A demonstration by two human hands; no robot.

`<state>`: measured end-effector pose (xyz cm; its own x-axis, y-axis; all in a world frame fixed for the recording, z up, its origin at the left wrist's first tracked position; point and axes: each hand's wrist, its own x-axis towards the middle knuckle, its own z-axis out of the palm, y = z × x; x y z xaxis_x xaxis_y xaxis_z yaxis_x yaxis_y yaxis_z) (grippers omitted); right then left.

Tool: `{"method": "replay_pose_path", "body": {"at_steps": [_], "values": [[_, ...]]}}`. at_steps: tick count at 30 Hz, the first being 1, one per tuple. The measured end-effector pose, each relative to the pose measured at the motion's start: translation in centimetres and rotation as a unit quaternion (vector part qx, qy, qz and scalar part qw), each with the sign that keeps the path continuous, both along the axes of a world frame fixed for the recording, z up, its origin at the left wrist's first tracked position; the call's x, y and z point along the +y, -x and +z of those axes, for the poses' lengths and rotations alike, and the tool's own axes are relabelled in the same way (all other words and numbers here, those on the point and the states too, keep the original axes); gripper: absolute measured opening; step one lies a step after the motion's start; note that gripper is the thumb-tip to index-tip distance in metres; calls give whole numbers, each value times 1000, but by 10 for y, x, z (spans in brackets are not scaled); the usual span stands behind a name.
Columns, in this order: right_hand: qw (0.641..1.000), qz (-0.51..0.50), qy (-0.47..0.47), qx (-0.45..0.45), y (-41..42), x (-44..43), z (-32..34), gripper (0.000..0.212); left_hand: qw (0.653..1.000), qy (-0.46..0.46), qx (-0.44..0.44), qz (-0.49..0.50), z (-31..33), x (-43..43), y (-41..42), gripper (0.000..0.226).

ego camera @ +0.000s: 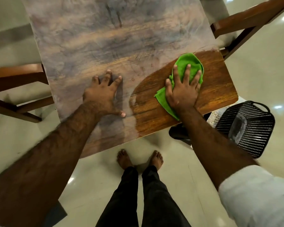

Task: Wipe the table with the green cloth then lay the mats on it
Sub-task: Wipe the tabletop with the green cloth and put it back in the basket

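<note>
A wooden table (220,89) stretches away from me; most of its top looks dusty and grey, while a patch at the near right corner is clean brown. My right hand (182,89) presses flat on the crumpled green cloth (185,63) on that clean patch. My left hand (103,94) rests flat on the dusty part, fingers spread, holding nothing. A pale patterned mat (214,117) peeks out below the table's right edge, beside the basket.
A black slatted plastic basket (249,128) stands on the floor at the near right. Wooden chairs flank the table on the left (18,76) and the far right (246,22). My bare feet (139,158) stand on glossy pale tiles.
</note>
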<state>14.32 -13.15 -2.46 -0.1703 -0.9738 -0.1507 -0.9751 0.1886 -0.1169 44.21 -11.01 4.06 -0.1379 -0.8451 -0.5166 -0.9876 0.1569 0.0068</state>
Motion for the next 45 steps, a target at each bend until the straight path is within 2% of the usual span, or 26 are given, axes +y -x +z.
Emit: {"method": "replay_pose_path", "body": {"at_steps": [2, 7, 10, 12, 15, 19, 24, 28, 32, 35, 37, 40, 45], "values": [[1000, 24, 14, 0, -41, -1, -2, 72, 1000, 5, -5, -3, 3, 1, -1, 155], [982, 185, 4, -39, -141, 68, 2, 74, 999, -29, 27, -32, 11, -10, -18, 155], [965, 252, -5, -66, -147, 127, -1, 70, 995, -47, 34, -78, 22, -17, -39, 143], [960, 272, -12, -66, -127, 155, -1, 70, 998, -40, 8, -36, 23, -14, -56, 144], [968, 249, -27, -33, -82, 160, -2, 75, 998, -40, -14, 37, 14, -3, -81, 147], [992, 127, -12, -12, -35, 100, -3, 73, 995, -64, 18, 70, -5, 3, -99, 153], [998, 68, 5, -10, -76, 25, -6, 72, 994, -50, 20, 91, 3, 7, -102, 149], [990, 136, 19, -22, -157, 43, -2, 73, 997, -16, 8, 72, 7, 10, -104, 144], [968, 244, -17, -58, -226, 120, 3, 76, 999, 7, 4, 45, 0, 12, -115, 144], [954, 288, -37, -73, -230, 179, 5, 77, 1000, -10, -2, 2, 1, 6, -132, 152], [954, 290, -36, -66, -212, 200, 5, 77, 999, -33, 4, -17, 3, -3, -147, 146], [971, 236, -35, -28, -180, 193, 6, 78, 999, -27, 15, -38, 2, -12, -167, 136], [998, 64, -9, -8, -152, 110, 2, 71, 997, -50, 56, -29, -5, -14, -183, 135]]}}
